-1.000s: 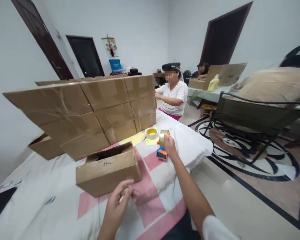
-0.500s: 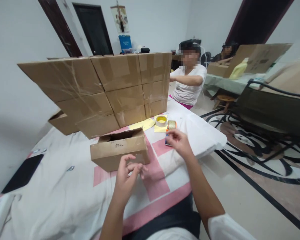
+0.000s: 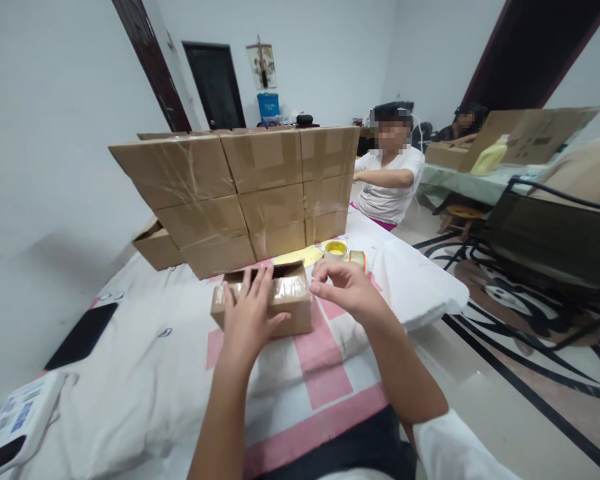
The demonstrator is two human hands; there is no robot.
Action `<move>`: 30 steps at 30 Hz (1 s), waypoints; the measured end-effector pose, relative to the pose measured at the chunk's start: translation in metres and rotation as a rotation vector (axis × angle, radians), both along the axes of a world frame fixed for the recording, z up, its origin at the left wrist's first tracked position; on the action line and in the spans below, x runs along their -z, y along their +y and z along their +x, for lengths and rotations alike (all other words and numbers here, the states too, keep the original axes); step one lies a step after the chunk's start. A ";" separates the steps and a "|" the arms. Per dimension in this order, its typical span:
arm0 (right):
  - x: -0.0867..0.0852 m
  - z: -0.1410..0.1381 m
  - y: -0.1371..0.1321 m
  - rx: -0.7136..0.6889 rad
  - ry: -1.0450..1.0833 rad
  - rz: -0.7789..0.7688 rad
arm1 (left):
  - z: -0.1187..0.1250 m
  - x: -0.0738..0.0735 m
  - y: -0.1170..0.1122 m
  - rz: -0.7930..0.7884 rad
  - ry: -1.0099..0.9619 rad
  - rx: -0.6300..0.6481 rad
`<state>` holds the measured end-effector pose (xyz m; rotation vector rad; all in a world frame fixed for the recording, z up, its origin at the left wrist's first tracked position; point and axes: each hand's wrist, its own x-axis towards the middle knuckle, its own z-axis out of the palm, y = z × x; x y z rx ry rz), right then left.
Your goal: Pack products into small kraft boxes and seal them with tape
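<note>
A small open cardboard box (image 3: 295, 319) stands on the cloth in front of me. My left hand (image 3: 250, 307) lies with spread fingers over its near upper side, where a shiny strip of clear tape (image 3: 289, 288) shows. Close to the box's right corner, my right hand (image 3: 343, 287) has thumb and fingers curled together. Whether anything is pinched there is too small to make out. Just beyond that hand are a roll of tape (image 3: 336, 249) with a yellow core and a tape dispenser (image 3: 357, 258), partly hidden by the hand.
A wall of taped cardboard boxes (image 3: 270, 200) stands behind, with another open box (image 3: 160, 248) at its left. A black flat object (image 3: 83, 335) and a white package (image 3: 17, 420) lie on the left. A person in a white shirt (image 3: 397, 177) sits across the table, another farther back.
My left hand has gone from before the box onto its upper side, fingers spreading. My right hand has moved left from the dispenser to the box's corner. The view has shifted slightly.
</note>
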<state>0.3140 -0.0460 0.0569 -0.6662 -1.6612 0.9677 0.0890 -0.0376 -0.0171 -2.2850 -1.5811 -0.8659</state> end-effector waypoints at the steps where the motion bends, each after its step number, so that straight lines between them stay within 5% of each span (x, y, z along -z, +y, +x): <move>1: -0.002 -0.007 0.007 -0.034 -0.010 -0.020 | 0.007 0.005 0.004 -0.021 -0.002 -0.008; 8: 0.019 -0.058 0.084 -0.027 -0.352 -0.036 | 0.063 0.048 0.000 0.245 -0.089 -0.181; 13: 0.042 -0.067 0.106 0.038 -0.598 -0.002 | 0.066 0.059 -0.012 0.418 -0.106 -0.058; 15: 0.045 -0.066 0.106 0.017 -0.577 -0.003 | 0.062 0.063 -0.015 0.518 -0.155 0.004; 18: 0.045 -0.064 0.106 -0.031 -0.544 -0.028 | 0.058 0.070 -0.015 0.624 -0.257 -0.107; 21: 0.044 -0.064 0.111 -0.091 -0.516 -0.073 | 0.056 0.077 -0.012 0.615 -0.287 -0.223; 25: 0.037 -0.058 0.117 -0.166 -0.467 -0.132 | 0.046 0.082 -0.007 0.595 -0.244 -0.227; 30: 0.020 -0.040 0.108 -0.360 0.082 -0.339 | 0.023 0.086 -0.001 0.585 -0.284 -0.187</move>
